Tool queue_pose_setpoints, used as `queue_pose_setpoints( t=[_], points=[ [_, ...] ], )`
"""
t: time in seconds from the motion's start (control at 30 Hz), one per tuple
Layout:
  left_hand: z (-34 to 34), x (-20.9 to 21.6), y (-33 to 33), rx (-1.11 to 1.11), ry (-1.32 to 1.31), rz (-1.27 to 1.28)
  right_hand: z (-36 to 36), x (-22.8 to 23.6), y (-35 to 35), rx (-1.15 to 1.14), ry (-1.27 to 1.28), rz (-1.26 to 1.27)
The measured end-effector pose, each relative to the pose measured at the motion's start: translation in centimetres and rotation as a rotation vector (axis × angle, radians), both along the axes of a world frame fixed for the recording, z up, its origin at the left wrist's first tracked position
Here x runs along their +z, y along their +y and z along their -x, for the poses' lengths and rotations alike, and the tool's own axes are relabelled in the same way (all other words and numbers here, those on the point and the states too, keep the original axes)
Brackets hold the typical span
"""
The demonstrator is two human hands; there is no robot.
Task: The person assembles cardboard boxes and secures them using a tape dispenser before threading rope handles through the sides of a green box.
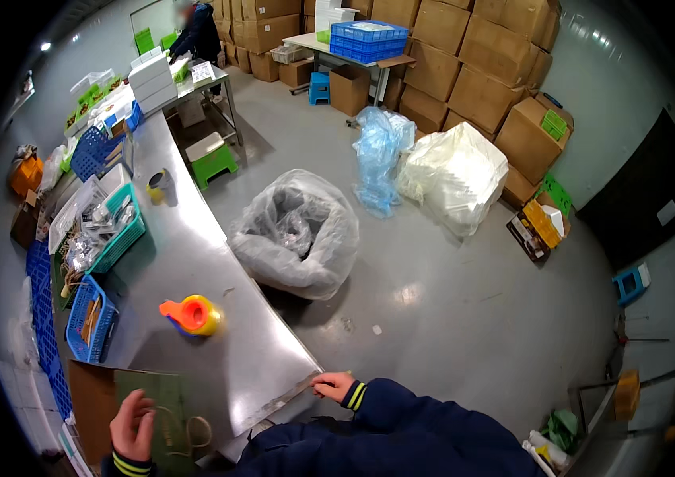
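Observation:
My left hand [132,427], fingers loosely bent and thumb apart, is over a dark green paper bag [164,397] with a cord handle. The bag lies against a brown cardboard box [91,397] at the table's near left corner. At the near edge of the metal table [250,350], the fingers of my right hand [332,385] are pinched together. What they hold, if anything, I cannot make out. Farther up the tabletop stands a yellow, round object with an orange-red top [196,315]. Beside it are a blue basket [92,319] holding brown pieces and a teal basket [118,230] of small wrapped items.
A large bin lined with clear plastic [297,234] stands right of the table. Beyond are blue plastic [377,159], a white sack [457,175] and stacked cartons [480,95]. A green stool [210,159] stands near the far table, where another person [196,36] works.

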State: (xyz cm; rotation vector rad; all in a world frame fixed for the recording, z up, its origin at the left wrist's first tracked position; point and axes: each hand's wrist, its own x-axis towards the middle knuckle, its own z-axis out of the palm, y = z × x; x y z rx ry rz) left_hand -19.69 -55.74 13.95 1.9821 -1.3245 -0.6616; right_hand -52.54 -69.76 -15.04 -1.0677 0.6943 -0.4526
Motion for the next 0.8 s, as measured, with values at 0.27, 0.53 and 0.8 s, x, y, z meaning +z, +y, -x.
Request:
queue_pose_setpoints(
  t=[0.27, 0.53, 0.8],
  points=[
    [18.5, -12.1, -17.1, -0.417, 0.843, -0.453, 18.5, 2.1, -10.7, -0.240, 0.108, -0.135],
    [23.5, -26.5, -25.5, -0.088, 0.871, -0.841, 19.5, 2.7, -26.6, -0.098, 0.050, -0.103],
    [25.2, -35.5, -49.1, 0.003, 0.924, -0.455, 31.6, 1.7, -42.5, -0.348, 0.406, -0.164]
  ],
)
